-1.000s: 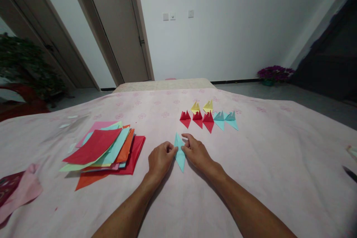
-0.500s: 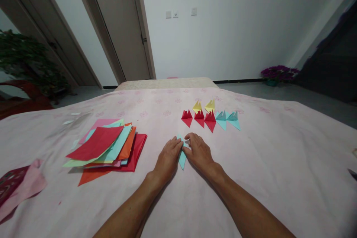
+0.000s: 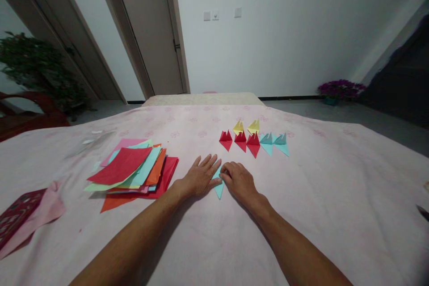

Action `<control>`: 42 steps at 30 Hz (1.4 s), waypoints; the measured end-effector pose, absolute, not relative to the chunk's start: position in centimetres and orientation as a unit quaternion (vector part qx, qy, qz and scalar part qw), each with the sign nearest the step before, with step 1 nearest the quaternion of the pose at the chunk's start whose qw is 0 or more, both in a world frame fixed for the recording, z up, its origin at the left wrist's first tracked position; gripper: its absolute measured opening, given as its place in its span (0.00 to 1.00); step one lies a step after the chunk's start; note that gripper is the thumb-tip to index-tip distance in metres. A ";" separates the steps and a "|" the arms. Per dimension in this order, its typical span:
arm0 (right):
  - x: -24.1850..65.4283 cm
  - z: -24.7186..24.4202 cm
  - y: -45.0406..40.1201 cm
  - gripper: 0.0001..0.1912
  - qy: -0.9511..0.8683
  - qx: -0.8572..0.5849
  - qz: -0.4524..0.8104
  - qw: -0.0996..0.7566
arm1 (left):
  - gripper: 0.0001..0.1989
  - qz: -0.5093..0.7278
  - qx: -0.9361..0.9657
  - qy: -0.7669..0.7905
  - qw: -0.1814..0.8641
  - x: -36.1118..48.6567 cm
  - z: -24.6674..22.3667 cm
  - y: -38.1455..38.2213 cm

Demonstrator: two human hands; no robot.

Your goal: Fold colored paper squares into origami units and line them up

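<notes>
A small light-blue folded paper [image 3: 219, 191] lies on the cloth between my hands, its narrow point toward me. My left hand [image 3: 202, 176] rests flat with its fingers spread, the thumb touching the paper's left side. Thumb and forefinger of my right hand [image 3: 239, 180] are pinched together at the paper's right edge; part of the paper is hidden under the fingers. Beyond the hands stand folded paper pieces: several red ones [image 3: 253, 143], two light-blue ones [image 3: 280, 144] and two yellow ones [image 3: 254, 127].
A pile of coloured paper sheets [image 3: 121, 166] lies to the left on the pink tablecloth [image 3: 318, 178]. A dark red item with pink cloth [image 3: 47, 208] sits at the far left. A dark pointed object [image 3: 422, 212] shows at the right edge.
My left hand has shifted left and its fingers have spread, uncovering more of the blue paper. My right hand's fingers have closed at the paper's edge. The view has shifted slightly.
</notes>
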State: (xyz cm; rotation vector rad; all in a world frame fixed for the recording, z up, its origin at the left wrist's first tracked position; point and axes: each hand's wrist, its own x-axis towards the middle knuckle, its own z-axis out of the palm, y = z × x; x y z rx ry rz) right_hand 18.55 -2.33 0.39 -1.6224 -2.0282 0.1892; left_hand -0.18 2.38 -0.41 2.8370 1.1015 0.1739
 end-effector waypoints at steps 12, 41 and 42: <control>19.0 1.0 -2.9 0.12 -0.784 -0.581 0.056 0.213 | 0.15 0.278 0.918 0.272 0.080 -1.8 -1.0 1.6; 21.1 0.4 -0.9 0.06 -0.838 -0.477 0.088 0.250 | 0.04 0.280 0.869 0.387 0.129 -1.5 0.2 1.5; 21.0 0.4 -0.9 0.06 -0.833 -0.486 0.092 0.248 | 0.04 0.281 0.867 0.392 0.124 -1.4 0.3 1.6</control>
